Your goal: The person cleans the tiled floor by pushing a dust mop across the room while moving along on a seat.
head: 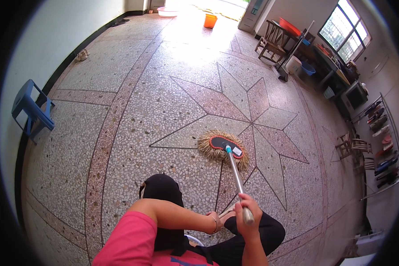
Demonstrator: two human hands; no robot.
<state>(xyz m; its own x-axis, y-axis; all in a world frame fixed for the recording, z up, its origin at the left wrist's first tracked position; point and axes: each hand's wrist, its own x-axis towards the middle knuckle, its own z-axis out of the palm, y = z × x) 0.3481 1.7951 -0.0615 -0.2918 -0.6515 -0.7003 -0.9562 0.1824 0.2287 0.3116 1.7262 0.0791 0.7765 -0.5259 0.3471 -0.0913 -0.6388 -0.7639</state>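
My right hand [248,212] is closed round the silver metal handle [236,174] of a mop, close to the handle's end. The mop's oval head [224,148] has shaggy tan fringe round a dark pad with red edging and a small white tag. It rests on the speckled terrazzo floor, over part of the inlaid star. My left hand [212,217] is low by my foot, below the handle; a thin pale stick-like thing [226,211] lies beside it. Its fingers are partly hidden, so its hold cannot be told. A bracelet circles the left wrist.
A blue plastic stool [33,108] stands by the left wall, with shoes [82,55] farther up. An orange bucket [210,21] and a pink basin [168,12] are near the bright doorway. At right are a wooden chair [272,40], a long-handled tool [294,50], a white bucket [293,65] and a shoe rack [385,143].
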